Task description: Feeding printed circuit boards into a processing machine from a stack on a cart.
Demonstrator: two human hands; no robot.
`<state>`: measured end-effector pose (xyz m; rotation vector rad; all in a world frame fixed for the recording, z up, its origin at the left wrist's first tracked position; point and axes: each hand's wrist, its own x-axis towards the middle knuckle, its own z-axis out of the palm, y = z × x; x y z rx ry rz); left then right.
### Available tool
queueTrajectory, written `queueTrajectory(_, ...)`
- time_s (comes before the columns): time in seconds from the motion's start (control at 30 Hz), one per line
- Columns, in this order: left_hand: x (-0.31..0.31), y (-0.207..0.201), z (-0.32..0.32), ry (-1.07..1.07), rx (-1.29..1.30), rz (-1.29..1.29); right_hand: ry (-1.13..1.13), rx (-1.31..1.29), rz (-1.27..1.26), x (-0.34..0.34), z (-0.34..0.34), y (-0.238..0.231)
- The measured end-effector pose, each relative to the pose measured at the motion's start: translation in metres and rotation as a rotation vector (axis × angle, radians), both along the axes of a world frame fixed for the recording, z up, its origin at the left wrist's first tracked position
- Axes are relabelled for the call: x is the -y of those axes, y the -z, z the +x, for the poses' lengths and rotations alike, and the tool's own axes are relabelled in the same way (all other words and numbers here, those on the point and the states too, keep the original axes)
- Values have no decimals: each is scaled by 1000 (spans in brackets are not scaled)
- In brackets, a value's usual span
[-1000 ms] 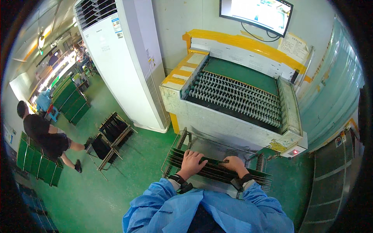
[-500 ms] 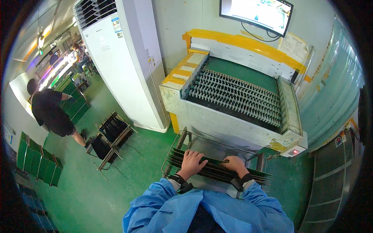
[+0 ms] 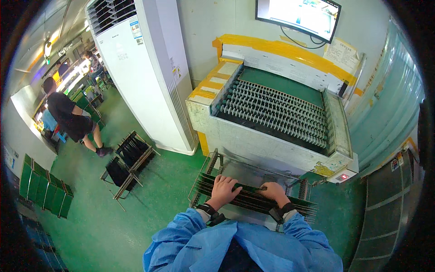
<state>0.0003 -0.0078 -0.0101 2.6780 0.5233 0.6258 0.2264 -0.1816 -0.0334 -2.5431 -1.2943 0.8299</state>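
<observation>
Several thin dark panels (image 3: pixel 248 197) with pale edges stand side by side in a metal wire rack (image 3: pixel 197 181) in front of me. My left hand (image 3: pixel 223 190) rests over their top edges, left of the middle, with its fingers stretched out and its thumb pointing right. Further right, my right hand (image 3: pixel 273 192) has its fingers curled closed at the top edge of the far panel. Its fingertips are partly hidden, but they appear to pinch that edge. The lower parts of the panels are hidden by my sleeves and the rack.
Beyond the rack stands a machine with rows of pale rollers (image 3: pixel 276 111). A tall white air conditioner (image 3: pixel 145 77) is to its left. Smaller racks of dark panels (image 3: pixel 131 152) and green panels (image 3: pixel 45 186) stand on the floor at left. A person (image 3: pixel 68 113) stands farther back.
My hands, the panels and the rack have not visibly moved. At the far left, the person in black has straightened up and turned, standing away from the green panels.
</observation>
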Motion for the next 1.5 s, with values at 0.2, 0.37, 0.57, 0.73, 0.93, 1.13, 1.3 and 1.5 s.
queueTrajectory(0.2,0,1,-1,1,0,-3,-4,6,-28,-1,-2,-5)
queueTrajectory(0.37,0,3,-1,0,3,6,-19,19,-31,-1,-1,-4)
queueTrajectory(0.57,0,3,0,3,-22,-20,-24,25,-45,-3,-1,-8)
queueTrajectory(0.73,0,1,1,1,-28,-9,-20,9,-44,-2,2,-1)
queueTrajectory(0.93,0,0,1,-5,-15,-2,-29,20,-32,-2,2,-1)
queueTrajectory(1.13,0,-4,1,-2,-132,-57,-8,17,-42,-3,-1,-9)
queueTrajectory(1.3,0,-3,0,-1,-135,-68,-4,3,-34,-3,-3,-16)
queueTrajectory(1.5,0,0,1,-5,-24,-10,-24,10,-8,-1,2,-6)
